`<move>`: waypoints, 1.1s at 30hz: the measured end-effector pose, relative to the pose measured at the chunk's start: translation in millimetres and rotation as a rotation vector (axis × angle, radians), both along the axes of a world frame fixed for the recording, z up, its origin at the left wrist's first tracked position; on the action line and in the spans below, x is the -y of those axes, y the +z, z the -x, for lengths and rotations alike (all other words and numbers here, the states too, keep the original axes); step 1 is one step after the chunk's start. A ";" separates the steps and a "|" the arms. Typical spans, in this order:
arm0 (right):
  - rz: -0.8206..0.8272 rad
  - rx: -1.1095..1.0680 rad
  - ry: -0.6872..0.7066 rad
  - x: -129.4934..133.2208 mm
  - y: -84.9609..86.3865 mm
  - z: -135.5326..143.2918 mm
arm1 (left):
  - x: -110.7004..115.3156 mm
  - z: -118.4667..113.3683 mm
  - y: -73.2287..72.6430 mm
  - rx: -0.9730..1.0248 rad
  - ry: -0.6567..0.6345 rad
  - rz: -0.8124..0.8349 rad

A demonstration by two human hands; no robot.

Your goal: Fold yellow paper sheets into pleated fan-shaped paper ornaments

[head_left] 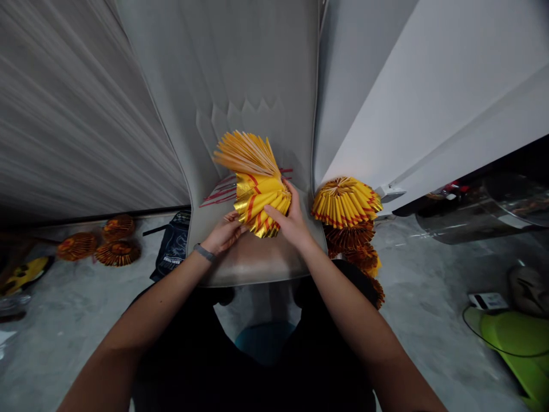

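A pleated fan of folded yellow paper (262, 197), with red stripes and a gold edge, is held above the seat of a grey chair (257, 266). My right hand (291, 217) grips its right side, the thumb lying over the pleats. At the lower left edge, the fingers of my left hand (227, 230) are pinched together on the paper. The upper part of the fan spreads out as a stack of folded strips. Thin red strips (218, 191) lie on the seat behind it, partly hidden by the fan.
To the right stands a pile of pleated paper pieces (346, 201). Several round pleated pieces (118, 253) lie on the floor at left, near a dark bag (174, 246). A white panel (429, 97) rises on the right, above a green object (514, 343).
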State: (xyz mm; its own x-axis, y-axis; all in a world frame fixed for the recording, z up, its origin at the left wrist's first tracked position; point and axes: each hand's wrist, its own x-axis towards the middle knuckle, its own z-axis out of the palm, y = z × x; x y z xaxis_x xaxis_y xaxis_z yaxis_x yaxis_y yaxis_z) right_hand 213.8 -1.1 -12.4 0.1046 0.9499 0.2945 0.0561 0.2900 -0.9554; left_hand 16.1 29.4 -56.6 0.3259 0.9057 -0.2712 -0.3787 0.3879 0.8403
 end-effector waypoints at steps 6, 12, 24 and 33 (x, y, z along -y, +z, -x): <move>0.066 -0.067 -0.055 -2.0 -10.7 1.7 | -4.9 4.0 1.7 -0.172 0.071 -0.073; 0.208 -0.123 -0.050 -24.4 -23.7 -31.4 | -19.4 28.0 41.8 -0.512 0.096 -0.374; -0.387 0.589 -0.155 60.0 24.4 -3.9 | -20.3 49.1 85.7 -0.933 -0.352 -0.532; -0.165 1.040 -0.055 41.8 11.4 30.0 | -25.3 16.4 64.8 -1.089 -0.246 -0.647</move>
State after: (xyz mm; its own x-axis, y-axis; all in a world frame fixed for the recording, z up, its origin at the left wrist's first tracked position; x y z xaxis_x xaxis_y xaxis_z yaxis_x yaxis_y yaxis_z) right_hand 183.7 -42.9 -1.1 -0.2325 0.8914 0.3892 0.8423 0.3845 -0.3776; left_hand -0.3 54.6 8.2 0.3917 0.9193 -0.0384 0.6394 -0.2419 0.7298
